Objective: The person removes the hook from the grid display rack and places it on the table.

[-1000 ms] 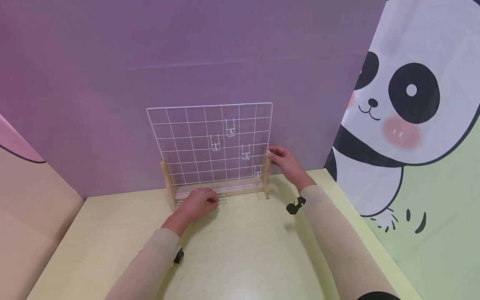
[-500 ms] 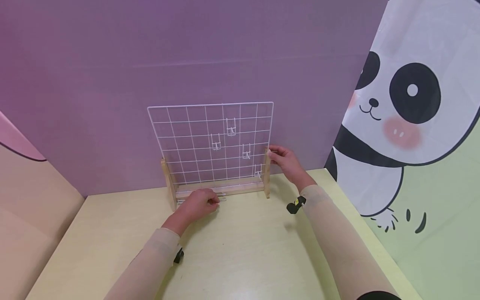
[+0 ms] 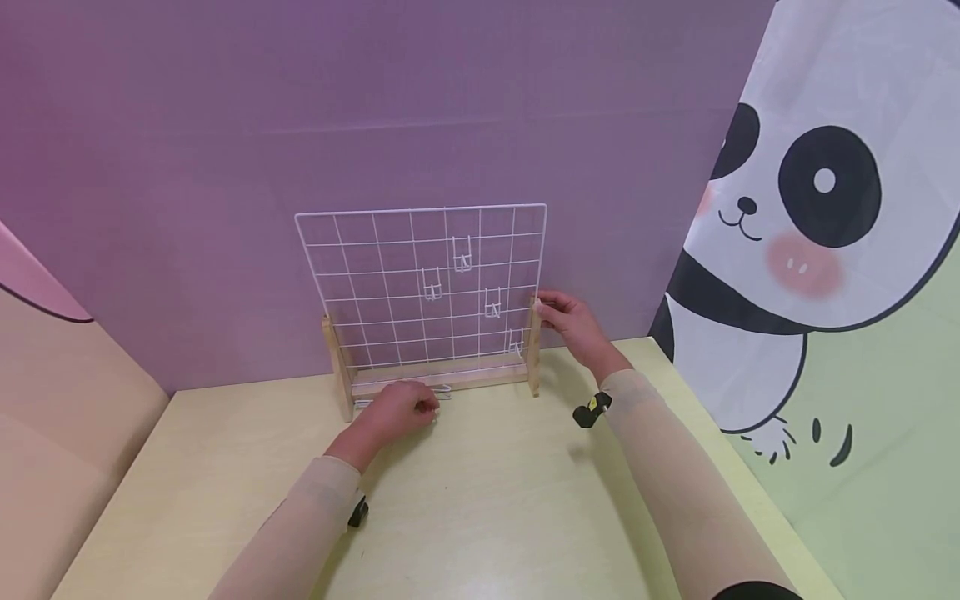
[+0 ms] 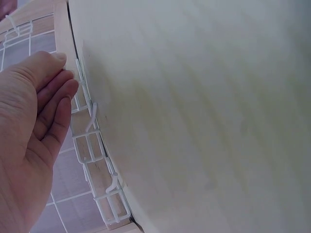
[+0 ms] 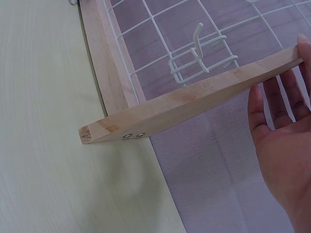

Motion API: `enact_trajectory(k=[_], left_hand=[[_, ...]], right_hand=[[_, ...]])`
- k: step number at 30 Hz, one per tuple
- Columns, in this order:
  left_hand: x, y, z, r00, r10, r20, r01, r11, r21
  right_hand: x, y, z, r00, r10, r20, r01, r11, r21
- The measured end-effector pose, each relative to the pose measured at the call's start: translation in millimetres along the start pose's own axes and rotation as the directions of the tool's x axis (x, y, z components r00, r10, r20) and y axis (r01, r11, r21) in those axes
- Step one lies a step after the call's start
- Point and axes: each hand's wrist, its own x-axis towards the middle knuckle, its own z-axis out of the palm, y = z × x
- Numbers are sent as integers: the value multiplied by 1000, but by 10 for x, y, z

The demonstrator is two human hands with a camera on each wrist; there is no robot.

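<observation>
A white wire grid panel (image 3: 397,287) stands upright in a wooden stand (image 3: 532,350), with several white wire hooks (image 3: 462,255) hung on its right half. My right hand (image 3: 573,325) holds the top of the stand's right upright, thumb on the front edge and fingers behind, as the right wrist view shows. My left hand (image 3: 397,412) is low at the stand's front, its fingers bent and fingertips right beside a wire hook (image 4: 82,90). I cannot tell whether the fingertips pinch it. More loose hooks (image 4: 112,194) lie in a row along the stand's base.
The stand is on a pale wooden table (image 3: 480,500), near its back edge. Behind it hangs a purple backdrop (image 3: 450,100). A wall sheet with a printed panda (image 3: 825,192) is at the right, and a peach panel (image 3: 67,400) at the left.
The wire hook by my left fingertips has shifted slightly back toward the stand, and the left hand has dropped a little. My right hand stays on the upright.
</observation>
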Motion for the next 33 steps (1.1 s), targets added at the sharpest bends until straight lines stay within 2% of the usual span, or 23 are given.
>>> enact_trajectory(k=[11, 20, 26, 33], left_hand=[[-6, -4, -6, 1000, -24, 8, 24, 1000, -8], [-5, -7, -20, 1000, -15, 2, 15, 1000, 7], [-34, 0, -36, 998, -43, -40, 42, 999, -31], [-38, 23, -80, 986, -102, -132, 85, 988, -129]], right_hand=[[17, 20, -7, 1000, -4, 6, 4, 1000, -13], [12, 16, 0, 1000, 1, 4, -1, 1000, 1], [0, 8, 3, 1000, -7, 3, 7, 1000, 12], [-4, 10, -8, 1000, -1, 4, 1, 1000, -4]])
